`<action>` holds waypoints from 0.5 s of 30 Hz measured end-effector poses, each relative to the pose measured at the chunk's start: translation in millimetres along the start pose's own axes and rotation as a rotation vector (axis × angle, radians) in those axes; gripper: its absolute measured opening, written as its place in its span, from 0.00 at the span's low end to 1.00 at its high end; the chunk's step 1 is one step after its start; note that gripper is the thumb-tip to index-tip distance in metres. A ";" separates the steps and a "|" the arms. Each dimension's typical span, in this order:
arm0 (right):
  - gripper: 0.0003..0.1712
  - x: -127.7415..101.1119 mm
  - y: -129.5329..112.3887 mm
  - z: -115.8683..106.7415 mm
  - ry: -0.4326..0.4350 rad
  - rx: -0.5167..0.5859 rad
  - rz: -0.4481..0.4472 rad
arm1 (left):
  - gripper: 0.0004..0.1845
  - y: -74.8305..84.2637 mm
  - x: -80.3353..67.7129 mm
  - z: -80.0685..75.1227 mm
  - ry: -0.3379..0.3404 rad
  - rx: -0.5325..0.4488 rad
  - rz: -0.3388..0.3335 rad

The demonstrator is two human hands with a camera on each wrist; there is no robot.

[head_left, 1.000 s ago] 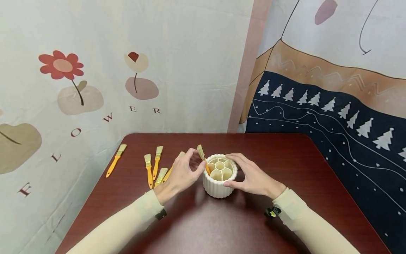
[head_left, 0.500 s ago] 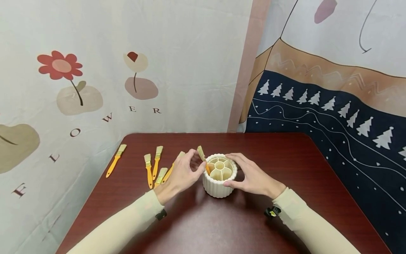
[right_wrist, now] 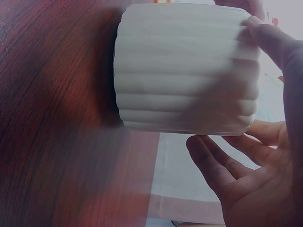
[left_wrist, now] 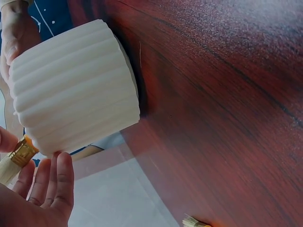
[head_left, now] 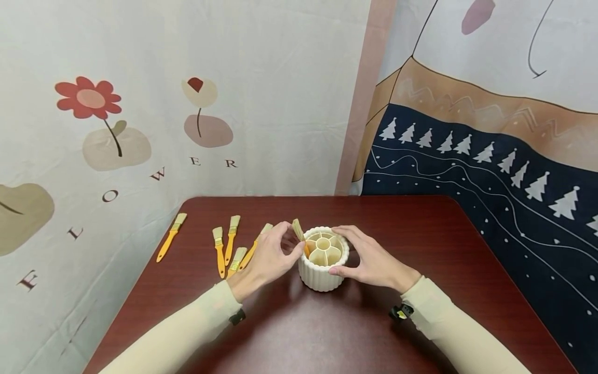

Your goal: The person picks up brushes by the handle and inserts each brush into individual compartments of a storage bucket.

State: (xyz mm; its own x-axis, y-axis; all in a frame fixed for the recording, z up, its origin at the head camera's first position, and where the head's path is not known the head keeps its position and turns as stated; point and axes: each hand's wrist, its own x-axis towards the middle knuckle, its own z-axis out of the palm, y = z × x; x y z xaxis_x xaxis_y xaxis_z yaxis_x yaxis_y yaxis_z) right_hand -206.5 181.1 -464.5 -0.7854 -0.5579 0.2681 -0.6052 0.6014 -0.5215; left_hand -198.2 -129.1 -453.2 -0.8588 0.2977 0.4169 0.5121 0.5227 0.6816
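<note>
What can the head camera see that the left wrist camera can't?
Only the head view shows the divided compartments inside the white ribbed pot, the four loose brushes lying together on the table, a fifth brush apart to their left, and the flower cloth.

Only the left wrist view shows the pot's ribbed side up close.

Both show the left hand pinching a brush at the pot's rim, and the right hand.

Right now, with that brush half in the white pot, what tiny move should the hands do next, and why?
Probably the left hand should let the brush slide down and release it. Its orange handle already sits in an outer compartment of the ribbed white holder, bristles up, and the right hand steadies the holder's rim. Five more brushes lie on the table.
</note>
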 end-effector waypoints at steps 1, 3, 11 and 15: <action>0.59 0.1 0.2 0.2 0.000 0.001 0.000 | 0.11 -0.2 -0.2 0.1 -0.001 0.003 0.001; 0.59 0.2 0.7 0.7 0.001 0.002 0.000 | 0.11 -0.5 -0.6 0.2 -0.002 0.008 0.004; 0.60 -0.5 1.4 2.1 -0.002 0.004 0.009 | 0.12 -0.7 -2.9 -0.1 -0.021 0.012 0.004; 0.60 -0.4 1.4 1.4 -0.005 0.006 0.009 | 0.15 -2.4 -3.9 -1.3 -0.038 0.004 -0.002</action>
State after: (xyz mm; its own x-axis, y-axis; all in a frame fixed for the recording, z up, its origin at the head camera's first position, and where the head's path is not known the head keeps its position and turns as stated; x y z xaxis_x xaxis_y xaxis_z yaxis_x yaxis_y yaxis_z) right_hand -206.8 181.3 -466.5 -0.7901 -0.5552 0.2597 -0.5974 0.6029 -0.5288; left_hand -196.1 -132.6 -455.7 -0.8597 0.3267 0.3926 0.5106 0.5261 0.6801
